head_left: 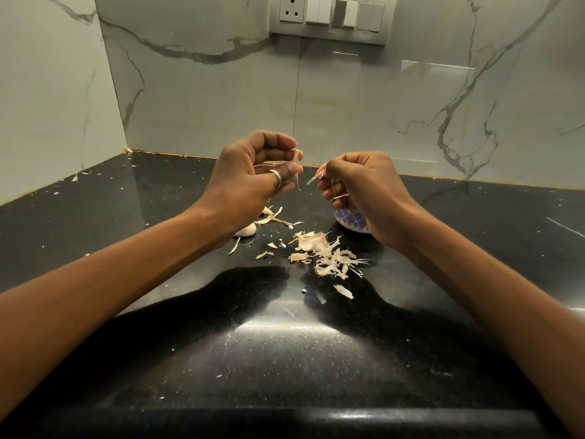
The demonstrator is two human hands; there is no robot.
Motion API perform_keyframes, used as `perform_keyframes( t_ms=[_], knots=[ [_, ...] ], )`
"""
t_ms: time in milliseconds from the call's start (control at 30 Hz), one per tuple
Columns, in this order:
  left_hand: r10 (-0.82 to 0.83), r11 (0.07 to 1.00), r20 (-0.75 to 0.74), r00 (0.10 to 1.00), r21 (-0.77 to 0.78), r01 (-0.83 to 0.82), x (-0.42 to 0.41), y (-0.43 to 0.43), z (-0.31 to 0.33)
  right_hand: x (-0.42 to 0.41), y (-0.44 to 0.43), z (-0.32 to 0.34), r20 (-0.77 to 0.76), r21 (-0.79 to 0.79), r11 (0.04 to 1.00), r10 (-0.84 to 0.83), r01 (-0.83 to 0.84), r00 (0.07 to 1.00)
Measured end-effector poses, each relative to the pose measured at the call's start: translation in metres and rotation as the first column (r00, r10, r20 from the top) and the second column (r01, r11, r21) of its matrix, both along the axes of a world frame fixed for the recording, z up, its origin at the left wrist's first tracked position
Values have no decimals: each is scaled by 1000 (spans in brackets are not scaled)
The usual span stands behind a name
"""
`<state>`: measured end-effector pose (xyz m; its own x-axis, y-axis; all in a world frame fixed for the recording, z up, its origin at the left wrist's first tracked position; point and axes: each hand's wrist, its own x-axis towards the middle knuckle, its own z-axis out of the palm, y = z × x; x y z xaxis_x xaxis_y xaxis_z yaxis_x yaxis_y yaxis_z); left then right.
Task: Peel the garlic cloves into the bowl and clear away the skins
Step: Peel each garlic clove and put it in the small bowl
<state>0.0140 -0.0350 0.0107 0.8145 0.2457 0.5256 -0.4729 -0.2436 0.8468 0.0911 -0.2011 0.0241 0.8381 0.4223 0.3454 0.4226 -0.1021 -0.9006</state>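
Left hand (pixel 253 177) pinches a garlic clove (pixel 296 161); right hand (pixel 361 188) pinches torn skin (pixel 313 179), which may drop into the bowl (pixel 351 220) below

The black stone countertop (pixel 285 359) is flecked white, and the white marble-look wall tiles (pixel 221 99) are veined grey. The small white bowl (pixel 351 220) is latticed in blue (papery garlic skins (pixel 329 258): pale cream).

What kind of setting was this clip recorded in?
Most likely a home kitchen corner: a black stone counter, marble-look wall tiles with a socket and switch panel, and garlic skins scattered beside a patterned bowl.
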Motion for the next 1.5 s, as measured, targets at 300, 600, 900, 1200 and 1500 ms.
perform_keyframes(
  t_ms=[300, 600, 900, 1200, 1500],
  knots=[
    [-40, 999, -7, 999, -5, 40, 1, 0, 0, 1, 1, -4, 119, -123, 992, -25, 40, 993],
    [16, 996, 23, 1000, 88, -18, 1, 1, -3, -3, 2, -2, 189, -36, 998, 66, -60, 980],
    [60, 975, 61, 996, 211, -71, 2, 6, -4, 0, 1, -5, 318, -60, 996, 80, -65, 945],
    [54, 974, 6, 999, 219, -54, 4, 11, -4, 5, 1, -7, 452, -119, 992, 83, -33, 888],
    [18, 979, -40, 999, 205, -10, 2, 8, -3, 4, 1, -8, 461, -137, 989, 110, -52, 880]
  ],
)
